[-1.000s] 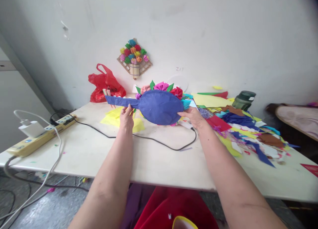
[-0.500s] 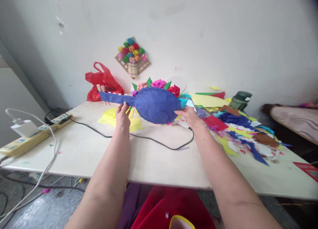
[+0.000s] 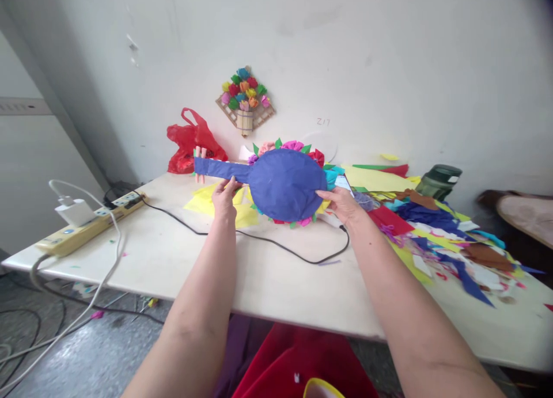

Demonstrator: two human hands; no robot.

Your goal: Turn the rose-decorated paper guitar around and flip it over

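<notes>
A blue paper lute-shaped craft (image 3: 285,185) is held up above the table with its plain blue back towards me. Crepe-paper flowers and green leaves stick out around its round body, and pink pegs show at the end of the neck on the left. My left hand (image 3: 225,199) is closed on the lower edge of the neck, near the body. At the body's right edge, my right hand (image 3: 341,203) pinches the rim with the thumb on the blue back. The craft's front is hidden from me.
Paper scraps (image 3: 458,237) are heaped on the right of the table (image 3: 285,294), near a dark green bottle (image 3: 438,182). A power strip (image 3: 93,222) with a white charger lies left. A black cable (image 3: 276,245) crosses the tabletop. A red plastic bag (image 3: 196,139) stands behind.
The craft has tilted so its back faces me more squarely, and flowers now show along its lower edge. Both hands keep their grip. The whole view has shifted, moving the scene rightward.
</notes>
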